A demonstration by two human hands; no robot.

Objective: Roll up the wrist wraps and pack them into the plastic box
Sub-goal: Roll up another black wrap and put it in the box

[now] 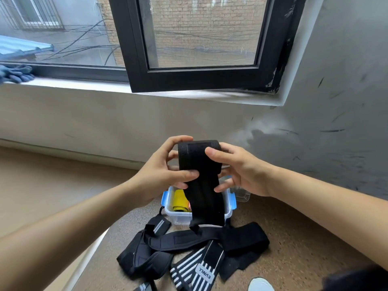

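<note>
Currently, head view, the only view on file:

- Black wrap (199, 162): held in the air above the box. Its upper end is turned over into a partial roll. The rest hangs as a loose tail, and its end drops in front of the box's near wall
- Left hand (165, 171): fingers curled over the top and left edge of the roll, thumb pressed on the wrap's front face; it grips the wrap
- Right hand (241, 171): thumb on the roll's right edge, fingers curled behind and beneath; it too grips the wrap
- Plastic box (176, 215): clear with blue clips, open, on the floor below the hands. A yellow roll (179, 199) lies inside at the left, and the hanging tail hides the rest of the inside
- Pile of wraps (182, 239): on the floor just in front of the box, unrolled and tangled. A striped wrap (201, 267) lies among the black ones
- Blue gloves (17, 73): on the window sill (73, 84), far left, well apart from the work

Step in hand, as judged: rolling this wrap, with most of its length yet to be wound

Next move, as judged: turn the roll downward along the tail, keeping the edges aligned and the fabric taut so the roll stays tight enough to fit beside the yellow one
</note>
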